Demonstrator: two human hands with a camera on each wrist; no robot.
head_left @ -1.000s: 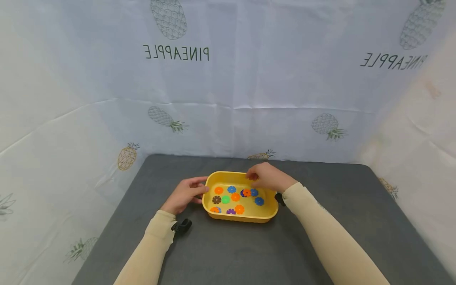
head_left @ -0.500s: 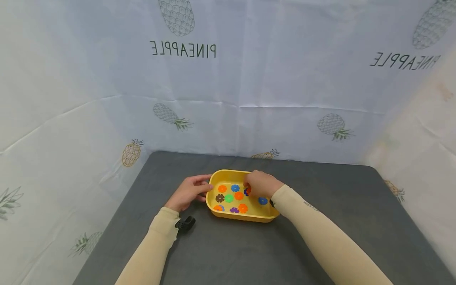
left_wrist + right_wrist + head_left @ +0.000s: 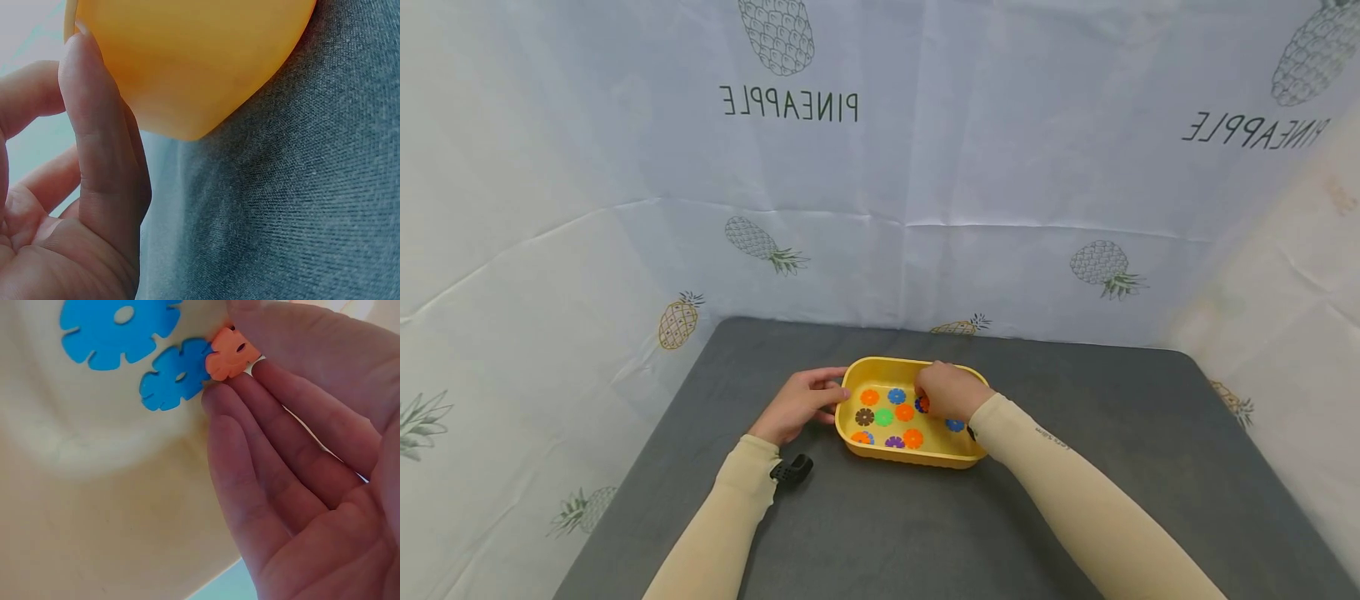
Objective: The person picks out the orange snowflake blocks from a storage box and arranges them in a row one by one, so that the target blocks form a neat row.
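In the head view a yellow plastic basin (image 3: 917, 456) lies on the table, with several flower-shaped notched plastic discs on its floor. My left hand (image 3: 797, 404) holds the basin's left end, thumb at the rim and the other fingers outside the wall. The left wrist view shows that thumb (image 3: 94, 119) against the basin wall (image 3: 200, 62). My right hand (image 3: 953, 392) reaches into the basin, fingers curled down. Its thumb and fingertips pinch an orange disc (image 3: 228, 355), partly covered by the thumb. A blue disc (image 3: 175, 375) lies right beside it, and another blue disc (image 3: 119, 331) beyond.
Around the basin stretches a dark grey tabletop (image 3: 880, 533). White cloth with pineapple prints (image 3: 880, 167) hangs behind and at both sides. Other discs in the basin include a green disc (image 3: 883, 417), a brown disc (image 3: 865, 417) and a purple disc (image 3: 895, 442).
My right hand has moved down and left from the basin's far rim onto the orange disc, then stayed there. The left hand keeps its place on the basin. The head view has shifted slightly.
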